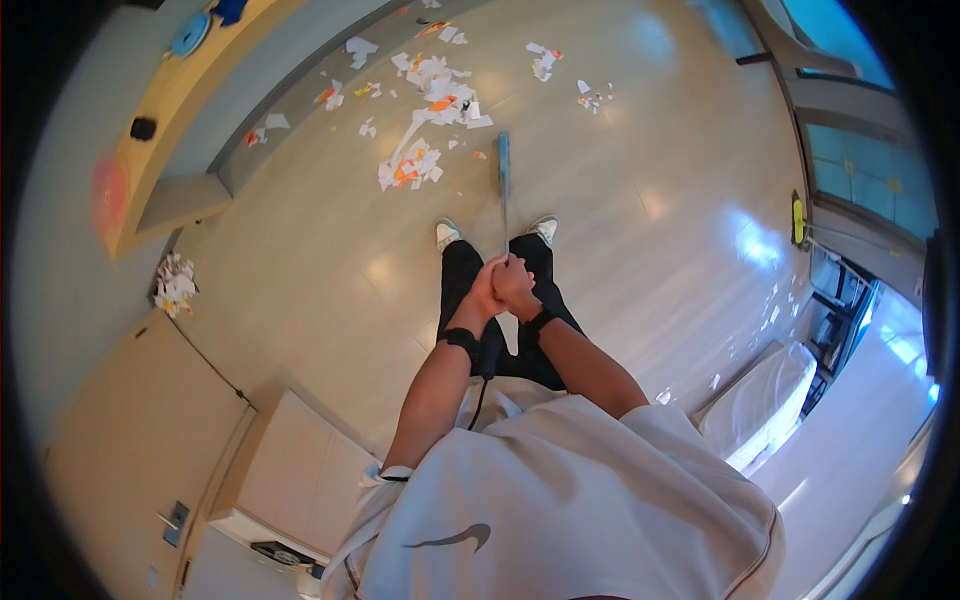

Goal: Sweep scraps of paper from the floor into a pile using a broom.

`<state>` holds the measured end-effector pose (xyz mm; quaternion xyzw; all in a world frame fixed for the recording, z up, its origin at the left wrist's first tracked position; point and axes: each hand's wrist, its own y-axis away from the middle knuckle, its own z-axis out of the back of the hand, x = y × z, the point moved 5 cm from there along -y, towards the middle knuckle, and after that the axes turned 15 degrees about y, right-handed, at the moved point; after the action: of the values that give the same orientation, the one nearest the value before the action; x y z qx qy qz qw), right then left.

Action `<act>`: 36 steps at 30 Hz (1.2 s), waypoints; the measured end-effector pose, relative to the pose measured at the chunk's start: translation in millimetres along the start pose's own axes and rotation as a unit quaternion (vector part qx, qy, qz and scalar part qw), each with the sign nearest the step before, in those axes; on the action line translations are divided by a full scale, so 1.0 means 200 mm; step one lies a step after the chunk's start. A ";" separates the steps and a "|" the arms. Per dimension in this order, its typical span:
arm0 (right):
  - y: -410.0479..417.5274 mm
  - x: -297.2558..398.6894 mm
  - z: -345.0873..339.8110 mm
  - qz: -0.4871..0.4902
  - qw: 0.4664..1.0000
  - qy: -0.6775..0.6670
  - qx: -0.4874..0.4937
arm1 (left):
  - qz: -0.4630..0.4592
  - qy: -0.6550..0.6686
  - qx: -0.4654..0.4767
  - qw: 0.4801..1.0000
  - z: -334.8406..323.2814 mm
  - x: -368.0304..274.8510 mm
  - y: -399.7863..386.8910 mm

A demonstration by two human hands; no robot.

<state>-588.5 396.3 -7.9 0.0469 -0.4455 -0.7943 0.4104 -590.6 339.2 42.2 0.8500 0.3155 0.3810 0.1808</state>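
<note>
Both my hands are together in front of my body, around the upper part of a long thin-handled floor broom or similar tool (504, 161) with a narrow blue head. My left hand (491, 286) and my right hand (516, 279) overlap on the handle; the exact fingers on it are partly hidden. The head lies on the floor beyond my shoes, pointing away from me. To its left, torn scraps of white and orange paper (442, 86) are heaped, with a smaller heap (411, 166) nearer my feet. Each wrist bears a black band.
More scraps lie farther off (544, 61) and by the right side (772, 307). A scrap-filled heap (175, 283) stands at the left wall. A wooden shelf (161, 112) runs along the left. At the right are a yellow-green mop head (798, 220) and a plastic-covered item (765, 405).
</note>
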 end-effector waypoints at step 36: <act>-1.25 0.01 1.88 -0.057 0.989 -0.082 -0.105 | -0.047 -0.096 -0.094 0.990 -1.16 0.19 -1.79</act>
<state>-908.6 712.8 31.1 -0.0366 -0.3881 -0.8602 0.3288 -890.7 644.5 15.8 0.8460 0.2996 0.3167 0.3070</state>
